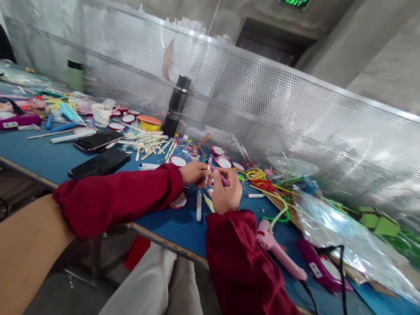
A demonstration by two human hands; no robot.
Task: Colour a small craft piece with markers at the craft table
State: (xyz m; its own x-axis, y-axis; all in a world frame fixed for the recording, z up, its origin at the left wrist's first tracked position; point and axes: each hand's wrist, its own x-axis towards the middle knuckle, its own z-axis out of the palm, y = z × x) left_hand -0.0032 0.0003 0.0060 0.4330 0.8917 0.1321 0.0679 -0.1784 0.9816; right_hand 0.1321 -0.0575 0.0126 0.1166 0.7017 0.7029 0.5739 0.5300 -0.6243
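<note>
Over the blue table, my right hand (228, 191) is closed around a purple marker (224, 180), held like a pen. My left hand (194, 172) meets it from the left, pinching a small, pale, narrow strip (208, 171) upright between its fingertips; its exact kind is too small to make out. The marker's tip lies at or near the strip; I cannot tell if they touch. Just below my hands a white marker (199, 207) lies on the table. White discs with red rims surround them, one disc (179, 201) under my left wrist and another (223, 162) behind.
Craft sticks (149, 143), two phones (100, 163) and a paper cup (101, 115) are on the left. A black bottle (177, 105) stands before the perforated metal screen (277, 99). To the right lie a pink glue gun (279, 250), a corded purple box (321, 266) and plastic bags (352, 239).
</note>
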